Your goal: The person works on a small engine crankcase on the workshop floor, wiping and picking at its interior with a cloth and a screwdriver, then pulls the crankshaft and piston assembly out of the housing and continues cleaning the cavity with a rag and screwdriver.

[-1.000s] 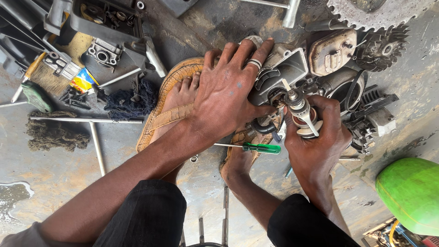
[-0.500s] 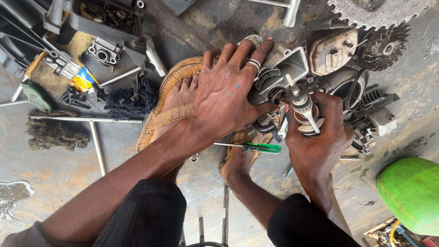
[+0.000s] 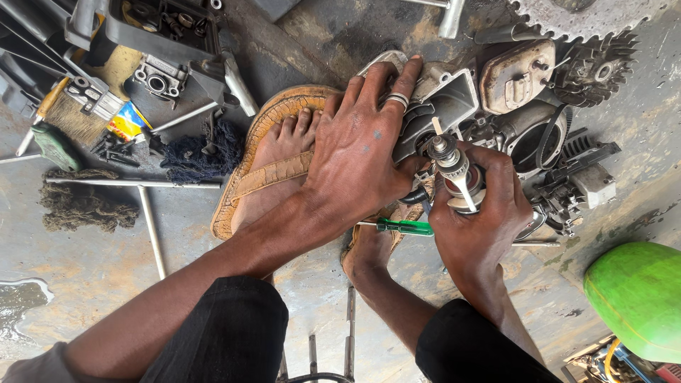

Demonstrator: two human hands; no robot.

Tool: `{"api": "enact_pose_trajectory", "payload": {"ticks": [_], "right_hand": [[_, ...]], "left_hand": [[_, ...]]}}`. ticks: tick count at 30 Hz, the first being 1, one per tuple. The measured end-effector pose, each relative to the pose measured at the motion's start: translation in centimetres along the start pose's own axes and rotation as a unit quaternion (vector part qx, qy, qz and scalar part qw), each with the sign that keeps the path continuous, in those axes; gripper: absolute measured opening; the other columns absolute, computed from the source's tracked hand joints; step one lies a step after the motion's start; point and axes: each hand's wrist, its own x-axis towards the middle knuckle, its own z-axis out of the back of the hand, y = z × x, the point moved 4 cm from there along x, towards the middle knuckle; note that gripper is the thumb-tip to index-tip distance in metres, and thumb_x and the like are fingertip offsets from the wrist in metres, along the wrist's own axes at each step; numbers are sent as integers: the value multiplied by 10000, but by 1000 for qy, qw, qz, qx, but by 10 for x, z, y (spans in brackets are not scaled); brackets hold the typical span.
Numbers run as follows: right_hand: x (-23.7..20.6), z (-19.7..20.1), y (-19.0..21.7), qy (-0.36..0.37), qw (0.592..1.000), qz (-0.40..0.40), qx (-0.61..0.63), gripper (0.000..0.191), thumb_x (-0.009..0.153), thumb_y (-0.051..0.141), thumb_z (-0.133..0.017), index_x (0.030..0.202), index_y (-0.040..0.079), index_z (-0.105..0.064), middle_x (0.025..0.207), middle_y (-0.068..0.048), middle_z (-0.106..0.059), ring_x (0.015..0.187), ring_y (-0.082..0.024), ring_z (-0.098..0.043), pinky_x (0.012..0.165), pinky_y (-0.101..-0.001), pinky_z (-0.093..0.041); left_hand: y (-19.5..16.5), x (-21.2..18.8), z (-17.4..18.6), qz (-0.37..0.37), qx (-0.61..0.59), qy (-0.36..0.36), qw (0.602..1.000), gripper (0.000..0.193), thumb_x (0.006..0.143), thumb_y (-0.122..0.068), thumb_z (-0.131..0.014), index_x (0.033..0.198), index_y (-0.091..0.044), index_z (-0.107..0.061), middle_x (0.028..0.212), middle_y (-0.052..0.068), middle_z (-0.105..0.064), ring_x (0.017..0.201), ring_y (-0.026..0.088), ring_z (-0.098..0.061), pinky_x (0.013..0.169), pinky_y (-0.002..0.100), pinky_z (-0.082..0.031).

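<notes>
My left hand (image 3: 358, 152) presses flat on a grey metal engine casing (image 3: 448, 91), fingers spread, a ring on one finger. My right hand (image 3: 477, 223) is closed around a small engine shaft assembly (image 3: 452, 164) with bearings and a thin rod sticking up, held just beside the casing. A green-handled screwdriver (image 3: 403, 227) lies on the floor under my hands. My feet in tan sandals (image 3: 273, 152) sit below the left hand.
Engine parts lie at the upper right: a muffler (image 3: 514, 69), a finned flywheel (image 3: 592, 67), a large sprocket (image 3: 582, 18). A green rounded cover (image 3: 638, 298) sits at lower right. Rods (image 3: 152, 220), a brush (image 3: 74, 117), rags (image 3: 81, 206) and bolts lie left.
My right hand has tilted and lifted the shaft assembly slightly toward the casing. The left hand stays pressed on the casing.
</notes>
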Motion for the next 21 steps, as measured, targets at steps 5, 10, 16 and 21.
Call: {"api": "enact_pose_trajectory", "payload": {"ticks": [5,10,16,21], "right_hand": [[1,0,1,6,1000,10,4,338,911,-49,-759,1209,6,-610,1131,-135,-699,986,-283,-751,833,-373,-586],[4,-1,5,-4,1000,29,4,290,998,-8,-790,1183,7,-567,1141,-120,-667,1010,-275,-723,830,-375,-564],[6,-2,3,-3,1000,19,-17,331,998,18,-800,1261,19,-598,1145,-130,-653,991,-298,-706,798,-409,-556],[-9,-12,-1,-26,998,34,-42,323,956,66,-737,1239,64,-580,1169,-106,-628,1049,-302,-695,860,-407,-571]], "left_hand": [[-2,-1,1,19,-25,6,999,1087,658,-286,-924,1542,6,-363,1402,235,-480,1290,418,-506,967,568,-460],[-4,0,3,19,-11,4,1000,1107,617,-269,-926,1534,4,-368,1390,218,-486,1276,402,-500,990,604,-397],[-4,-1,5,29,-12,9,999,1125,589,-259,-925,1534,-8,-367,1395,204,-485,1280,397,-488,975,640,-372],[-2,-2,4,27,-14,9,1000,1104,637,-288,-930,1539,-9,-357,1415,215,-462,1299,414,-468,967,645,-371]]}}
